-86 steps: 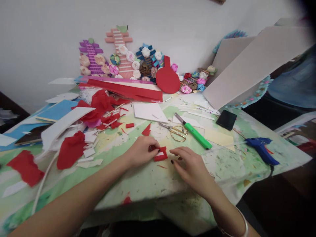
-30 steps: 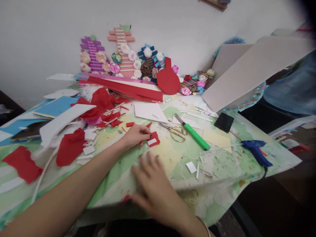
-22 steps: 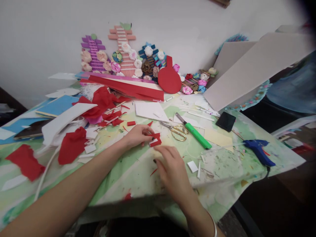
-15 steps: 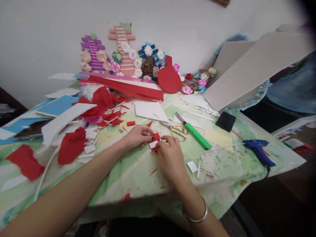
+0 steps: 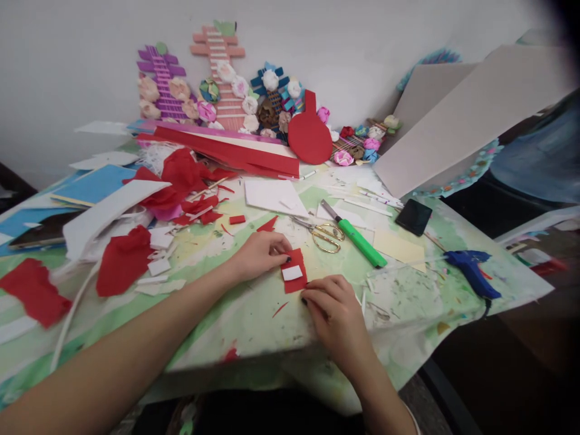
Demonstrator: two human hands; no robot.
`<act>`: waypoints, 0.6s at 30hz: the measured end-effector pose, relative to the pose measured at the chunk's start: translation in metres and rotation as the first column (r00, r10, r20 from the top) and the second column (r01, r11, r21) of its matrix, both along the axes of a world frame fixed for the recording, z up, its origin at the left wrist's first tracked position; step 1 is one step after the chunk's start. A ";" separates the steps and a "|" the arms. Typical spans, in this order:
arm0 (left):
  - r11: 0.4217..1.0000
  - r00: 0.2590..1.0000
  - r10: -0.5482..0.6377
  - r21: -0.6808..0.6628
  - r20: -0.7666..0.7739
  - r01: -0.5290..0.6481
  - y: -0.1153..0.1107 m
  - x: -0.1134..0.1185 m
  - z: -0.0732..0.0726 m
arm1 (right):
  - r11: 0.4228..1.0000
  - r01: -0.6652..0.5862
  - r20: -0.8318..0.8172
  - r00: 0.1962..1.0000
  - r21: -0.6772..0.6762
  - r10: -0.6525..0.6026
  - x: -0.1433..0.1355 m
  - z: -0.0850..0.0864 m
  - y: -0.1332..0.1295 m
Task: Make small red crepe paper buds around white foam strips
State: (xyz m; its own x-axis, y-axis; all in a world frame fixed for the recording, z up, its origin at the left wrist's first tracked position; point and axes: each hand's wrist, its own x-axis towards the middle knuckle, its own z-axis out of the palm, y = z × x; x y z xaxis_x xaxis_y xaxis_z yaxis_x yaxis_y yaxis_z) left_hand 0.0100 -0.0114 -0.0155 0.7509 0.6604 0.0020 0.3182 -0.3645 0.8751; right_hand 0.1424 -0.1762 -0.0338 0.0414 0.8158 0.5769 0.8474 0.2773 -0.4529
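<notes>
A small piece of red crepe paper (image 5: 295,256) lies nearly flat on the table in front of me, with a small white card rectangle (image 5: 292,273) on top of it. My left hand (image 5: 259,256) is closed, thumb and fingertips at the paper's upper left edge. At the lower right edge, the thumb and forefinger of my right hand (image 5: 338,314) pinch the paper's corner. Just beyond are scissors (image 5: 327,237) with gold handles and a green utility knife (image 5: 362,243), its blade out.
Red paper scraps (image 5: 122,263) and white card pieces crowd the left side. At the right lie a black phone (image 5: 413,217) and a blue glue gun (image 5: 473,273). A red round-bodied cutout (image 5: 310,138) and flower-decorated crafts lean against the wall. Grey boards (image 5: 453,121) stand at the right.
The red paper has been opened out flat, with the white rectangle lying on it. My right hand has shifted down and right, away from the white piece to the paper's edge.
</notes>
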 end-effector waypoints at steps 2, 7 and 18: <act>0.997 0.999 0.001 0.080 -0.040 0.002 0.001 -0.001 0.002 | 1.000 0.001 -0.016 1.000 -0.022 -0.001 0.000 -0.002 -0.001; 0.989 0.997 0.031 0.148 -0.073 -0.020 0.004 -0.005 0.002 | 1.000 -0.010 -0.034 0.999 -0.029 0.009 0.000 -0.001 -0.003; 0.847 0.982 0.045 0.513 0.186 -0.136 0.001 -0.006 0.004 | 0.837 0.473 -0.150 0.881 0.275 -0.449 0.078 0.025 -0.037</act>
